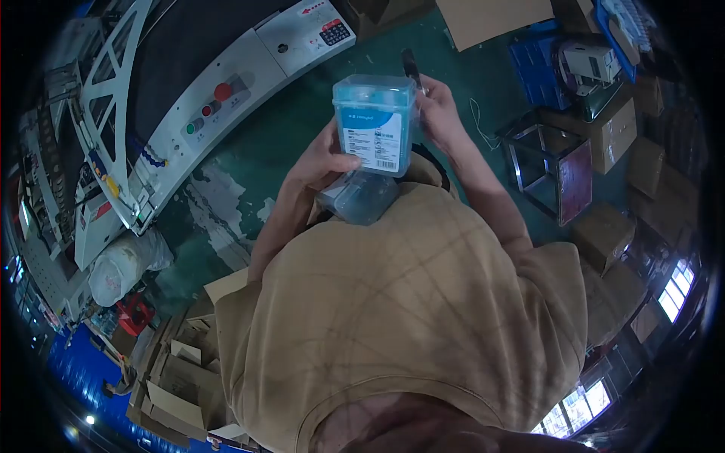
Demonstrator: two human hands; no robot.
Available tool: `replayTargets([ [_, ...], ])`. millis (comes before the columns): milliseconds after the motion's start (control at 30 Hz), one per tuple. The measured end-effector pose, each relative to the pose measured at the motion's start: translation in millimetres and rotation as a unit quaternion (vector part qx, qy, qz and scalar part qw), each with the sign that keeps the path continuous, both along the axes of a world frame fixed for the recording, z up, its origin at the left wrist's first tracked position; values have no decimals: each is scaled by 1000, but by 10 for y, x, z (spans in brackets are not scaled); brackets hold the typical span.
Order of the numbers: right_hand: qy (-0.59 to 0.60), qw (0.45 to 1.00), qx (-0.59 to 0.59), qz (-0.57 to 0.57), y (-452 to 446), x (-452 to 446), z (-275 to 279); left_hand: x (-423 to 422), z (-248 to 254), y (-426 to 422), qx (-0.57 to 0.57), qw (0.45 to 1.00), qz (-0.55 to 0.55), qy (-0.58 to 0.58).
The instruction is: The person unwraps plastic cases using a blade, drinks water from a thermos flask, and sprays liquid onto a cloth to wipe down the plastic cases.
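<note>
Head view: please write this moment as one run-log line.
left hand: holding labelled container | right hand: holding slim dark object | second container: near shirt

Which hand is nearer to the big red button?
Left. The left hand, gripping the labelled box, is on the side toward the big red button, apart from it; the right hand, holding a dark tool, is farther away, beyond the box.

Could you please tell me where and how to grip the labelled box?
The labelled box is probably best gripped low, from the wearer's left, where the left hand holds it: flat walls there, below the lid, offer purchase.
</note>
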State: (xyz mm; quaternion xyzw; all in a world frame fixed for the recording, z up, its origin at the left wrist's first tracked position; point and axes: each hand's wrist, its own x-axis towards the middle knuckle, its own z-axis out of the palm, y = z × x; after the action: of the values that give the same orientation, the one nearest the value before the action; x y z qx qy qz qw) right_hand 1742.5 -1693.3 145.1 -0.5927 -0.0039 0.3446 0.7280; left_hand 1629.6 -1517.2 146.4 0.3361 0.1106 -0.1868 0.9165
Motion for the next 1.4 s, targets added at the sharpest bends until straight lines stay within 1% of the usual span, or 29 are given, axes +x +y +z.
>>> replayTargets([
  [33,68,994,63,-62,125,-55,-15,-4,-59,44,-47,999,-14,0],
  [67,67,993,66,-66,213,-95,25,-17,-102,88,-93,995,-29,0],
  [133,164,971,132,-117,353,-152,133,-44,-146,137,-106,994,-24,-12],
  [167,163,970,133,-121,394,-177,125,-57,-165,155,-123,992,-15,-24],
  [200,75,987,96,-104,427,-195,112,-39,-142,183,-123,992,-20,-24],
  [233,-14,995,55,-86,453,-211,116,-9,-100,210,83,994,-64,-22],
  [267,-13,994,53,-91,463,-250,141,-19,-117,208,185,979,-84,-22],
  [300,-123,988,-76,-49,478,-303,208,-30,-134,206,283,953,-109,-19],
  [333,-229,952,-202,-5,494,-352,249,-50,-207,176,90,989,-3,-119],
  [367,-250,960,-124,-17,462,-443,161,-77,-239,188,-7,985,56,-163],
  [400,-248,960,-126,-19,414,-527,164,-95,-247,200,-111,966,103,-209],
  [467,-115,992,-55,-2,240,-697,243,-84,-112,274,-234,966,103,42],
  [533,-10,996,-79,28,-33,-797,384,-91,-123,325,-230,964,122,49],
  [600,3,994,-105,38,-312,-824,507,-72,-169,409,-328,940,66,73],
  [633,16,996,-85,2,-482,-818,479,-8,-14,338,-128,962,133,199],
  [700,-12,998,-59,-20,-636,-731,503,19,-30,309,-117,963,129,207],
  [767,-172,954,-217,112,-479,-544,671,45,-78,281,-105,965,124,206],
  [800,-131,961,-170,173,-377,-496,655,36,-131,267,-135,961,126,206],
  [833,-172,954,-125,210,-247,-510,486,121,-146,260,-165,959,125,193],
  [867,-170,939,-145,262,-82,-432,523,194,-60,217,-119,961,164,189],
  [933,-163,910,-175,339,119,-228,576,267,-173,286,-28,989,119,87],
  [1000,-123,888,-173,408,121,43,630,457,-47,233,-72,947,207,234],
  [1033,-287,883,-77,364,140,94,359,527,-39,217,-81,953,202,210],
  [1067,-293,882,-72,363,22,187,165,631,-27,185,-76,954,206,205],
  [1133,-406,815,-128,392,-15,443,303,875,135,79,-68,954,214,197],
  [1233,-361,857,-144,339,-230,828,322,1490,427,-32,-40,955,257,145],
  [1267,-358,878,-122,294,-329,983,338,1763,341,-9,-42,969,233,67],
  [1333,-355,908,-95,202,-556,1273,374,2477,243,12,26,966,242,90],
  [1400,-296,942,-102,122,-762,1488,469,3194,176,20,160,953,242,82],
])
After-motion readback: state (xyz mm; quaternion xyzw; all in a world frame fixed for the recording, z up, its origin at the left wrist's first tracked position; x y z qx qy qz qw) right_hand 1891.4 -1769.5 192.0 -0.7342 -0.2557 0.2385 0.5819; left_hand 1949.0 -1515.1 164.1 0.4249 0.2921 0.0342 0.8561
